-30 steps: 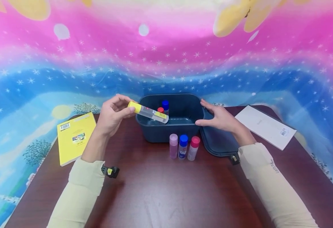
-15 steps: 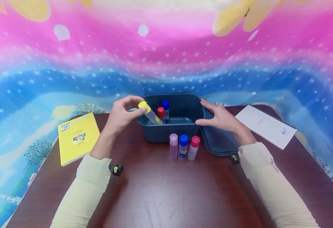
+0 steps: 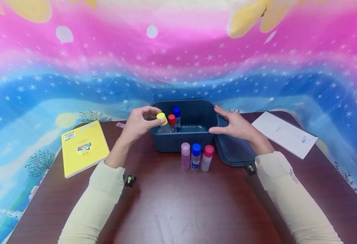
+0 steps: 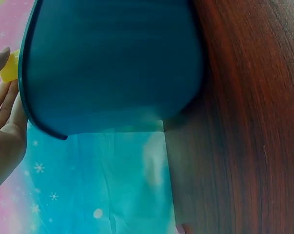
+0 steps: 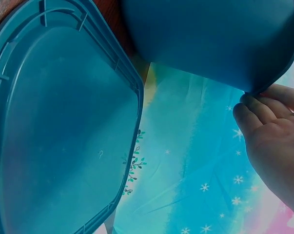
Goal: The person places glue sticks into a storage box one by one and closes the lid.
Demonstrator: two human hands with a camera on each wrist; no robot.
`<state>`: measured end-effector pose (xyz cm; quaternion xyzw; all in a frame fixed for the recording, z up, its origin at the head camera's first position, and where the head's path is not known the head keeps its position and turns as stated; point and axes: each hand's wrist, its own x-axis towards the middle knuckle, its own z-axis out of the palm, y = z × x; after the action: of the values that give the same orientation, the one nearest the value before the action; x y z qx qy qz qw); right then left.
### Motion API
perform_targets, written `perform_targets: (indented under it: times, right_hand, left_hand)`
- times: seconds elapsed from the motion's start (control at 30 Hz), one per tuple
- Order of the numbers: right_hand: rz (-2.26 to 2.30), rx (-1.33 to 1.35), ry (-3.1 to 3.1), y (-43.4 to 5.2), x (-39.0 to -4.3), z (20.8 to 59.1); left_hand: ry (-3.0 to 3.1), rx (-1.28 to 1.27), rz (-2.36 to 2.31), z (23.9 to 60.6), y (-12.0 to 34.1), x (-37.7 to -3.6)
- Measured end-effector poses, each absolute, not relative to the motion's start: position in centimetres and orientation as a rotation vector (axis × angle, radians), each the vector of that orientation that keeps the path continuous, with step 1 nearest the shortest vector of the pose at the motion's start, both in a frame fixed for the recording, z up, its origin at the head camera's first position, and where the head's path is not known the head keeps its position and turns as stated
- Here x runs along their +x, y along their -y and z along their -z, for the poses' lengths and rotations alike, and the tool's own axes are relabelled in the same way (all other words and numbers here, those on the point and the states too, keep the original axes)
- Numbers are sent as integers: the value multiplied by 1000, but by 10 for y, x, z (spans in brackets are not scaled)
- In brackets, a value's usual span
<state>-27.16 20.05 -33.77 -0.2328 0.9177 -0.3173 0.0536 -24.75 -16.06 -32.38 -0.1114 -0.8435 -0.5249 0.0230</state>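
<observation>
Yellow-capped tube [image 3: 163, 122], body half hidden by bin [image 3: 181, 142] wall, pinched by left hand [image 3: 140, 123]; right hand [image 3: 234, 126] grips rim.

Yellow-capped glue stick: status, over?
Left hand pinches yellow-capped glue stick, upright inside blue bin beside two others. Right hand holds the bin's right rim. Three sticks stand on table in front; nothing blocking.
</observation>
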Motion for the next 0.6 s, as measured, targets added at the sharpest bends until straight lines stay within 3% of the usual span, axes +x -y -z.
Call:
perform_targets:
  times: [0.6]
  right_hand:
    - [964,-701,-2782,-200,-272,337]
  left_hand:
    - [2866,-409,1199,323,140,-256]
